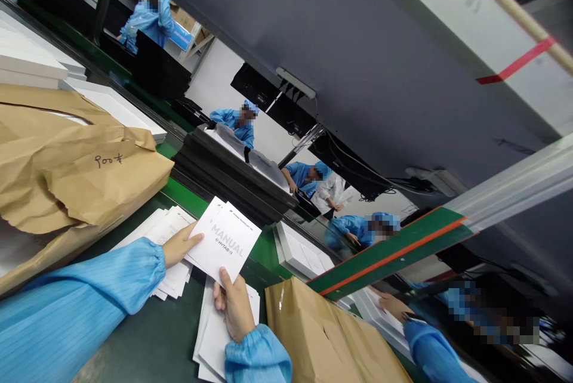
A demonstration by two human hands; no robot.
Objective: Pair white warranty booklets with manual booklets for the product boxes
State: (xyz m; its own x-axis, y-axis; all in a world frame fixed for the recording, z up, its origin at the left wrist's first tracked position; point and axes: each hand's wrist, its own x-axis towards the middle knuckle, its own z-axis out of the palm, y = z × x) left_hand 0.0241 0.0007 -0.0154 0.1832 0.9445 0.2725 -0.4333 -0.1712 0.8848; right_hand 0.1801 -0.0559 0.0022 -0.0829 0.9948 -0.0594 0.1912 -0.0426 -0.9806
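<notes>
Two or more square white manuals [233,231], slightly fanned, are raised in front of me, with "MANUAL" printed on the top cover. My left hand [181,244] pinches them at the left edge. At the lower edge my right hand [235,305] grips them, thumb on top and fingers curled beneath. Under and beside my left hand lies a spread pile of manuals [154,228] on the dark green work surface [138,341]. Another pile of white manuals [212,335] sits below my right hand, partly covered by it.
A torn brown paper package [80,174] stands at left and another brown package [331,335] at right. Beyond run white box trays [116,108] and a black stack [228,174]. A green-and-orange post [394,252] slants across the right. Nearby is another person's hand [394,305]; several workers sit opposite.
</notes>
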